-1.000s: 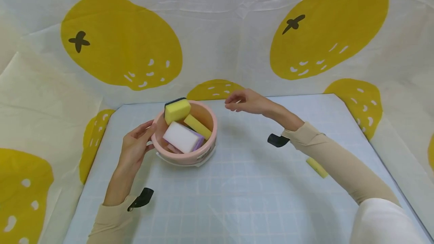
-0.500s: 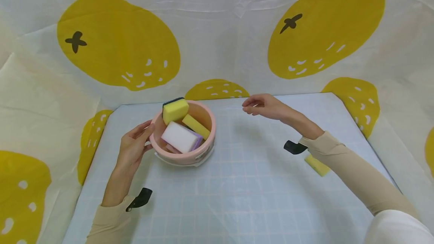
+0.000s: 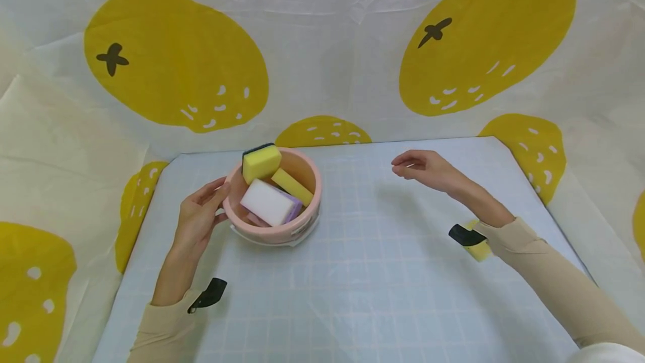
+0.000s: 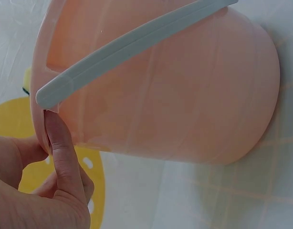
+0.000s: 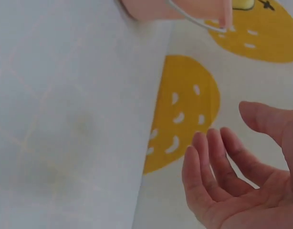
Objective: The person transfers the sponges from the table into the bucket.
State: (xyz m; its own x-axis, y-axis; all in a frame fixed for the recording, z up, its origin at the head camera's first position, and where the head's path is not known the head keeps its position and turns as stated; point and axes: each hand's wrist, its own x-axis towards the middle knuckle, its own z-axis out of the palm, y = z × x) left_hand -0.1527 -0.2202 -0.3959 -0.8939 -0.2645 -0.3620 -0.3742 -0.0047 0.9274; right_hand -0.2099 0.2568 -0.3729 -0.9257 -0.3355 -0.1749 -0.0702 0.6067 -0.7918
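A pink bucket (image 3: 274, 233) stands at the back left of the table, its pale handle (image 4: 137, 45) hanging down the side. My left hand (image 3: 197, 217) grips the bucket's rim at its left, thumb and fingers pinching the edge in the left wrist view. Inside lie a yellow sponge with a dark scouring side (image 3: 261, 163), leaning high at the rim, a flat yellow sponge (image 3: 293, 186) and a white and purple sponge (image 3: 269, 201). Under them a pinkish piece is partly hidden. My right hand (image 3: 425, 170) hovers above the table right of the bucket, fingers loosely bent, holding nothing.
A yellow sponge (image 3: 477, 250) lies on the table at the right, partly covered by the right wrist's black camera (image 3: 467, 235). The checked light blue tabletop (image 3: 322, 296) ends at a fabric wall (image 3: 332, 60) printed with yellow fruit.
My right hand has moved rightward, away from the bucket, and its wrist now overlaps the loose yellow sponge. My left hand keeps its hold on the rim, and the bucket stays in place.
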